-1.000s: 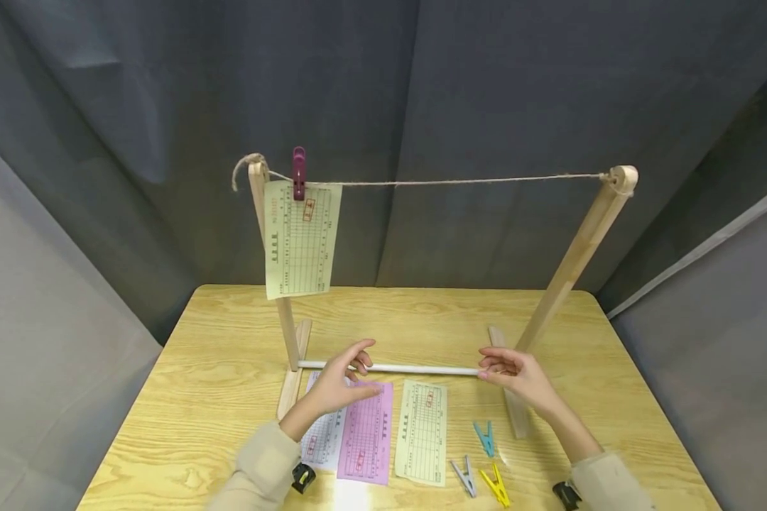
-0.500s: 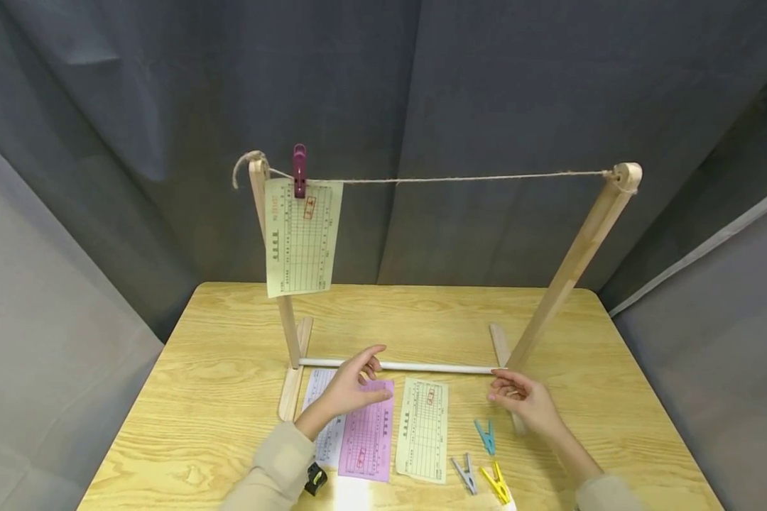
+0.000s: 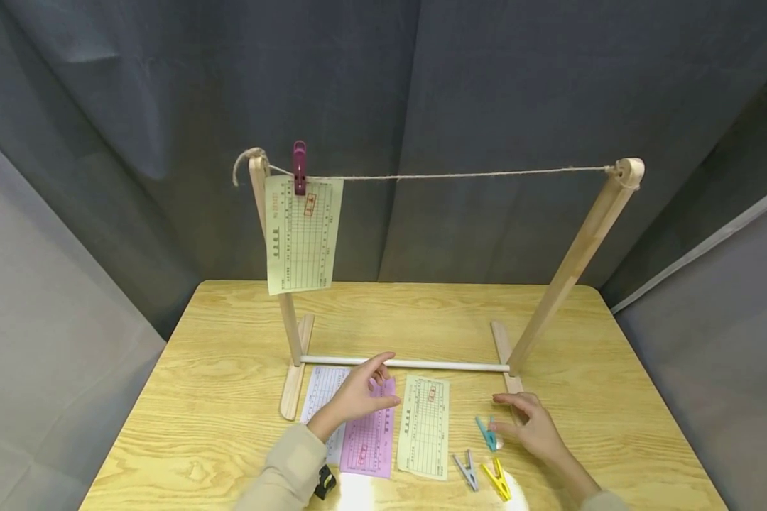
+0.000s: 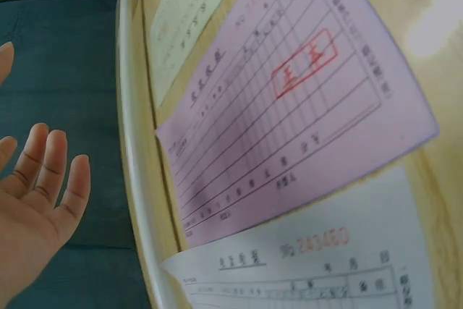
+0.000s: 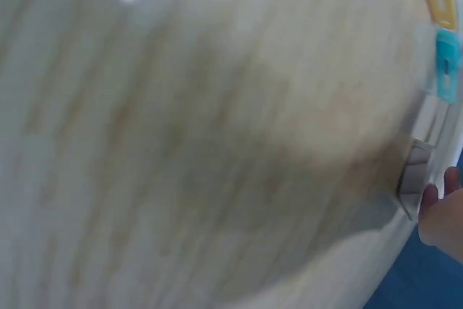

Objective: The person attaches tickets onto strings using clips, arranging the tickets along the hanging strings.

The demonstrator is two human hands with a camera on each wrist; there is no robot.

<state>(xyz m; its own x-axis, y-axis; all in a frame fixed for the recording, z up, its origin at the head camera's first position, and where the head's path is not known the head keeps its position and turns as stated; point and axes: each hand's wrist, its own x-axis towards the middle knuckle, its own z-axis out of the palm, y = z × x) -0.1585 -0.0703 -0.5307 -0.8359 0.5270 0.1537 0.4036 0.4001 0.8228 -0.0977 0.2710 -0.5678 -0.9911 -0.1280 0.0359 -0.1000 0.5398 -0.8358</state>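
Note:
My left hand hovers over the pink slip, fingers loosely bent and thumb apart, holding nothing. The left wrist view shows this hand beside the pink slip and a white slip. To the right lies a pale yellow slip. My right hand holds nothing, its thumb tip close to a blue clothespin. Grey and yellow clothespins lie nearer me. Another yellow slip hangs from a string under a purple clothespin.
A wooden frame with a left post and a right post carries the string. A white rod joins its feet low over the table. Dark curtains hang behind.
My right hand has left the white rod's right end and come down and toward me, near the blue clothespin. My left hand has drifted slightly right over the pink slip.

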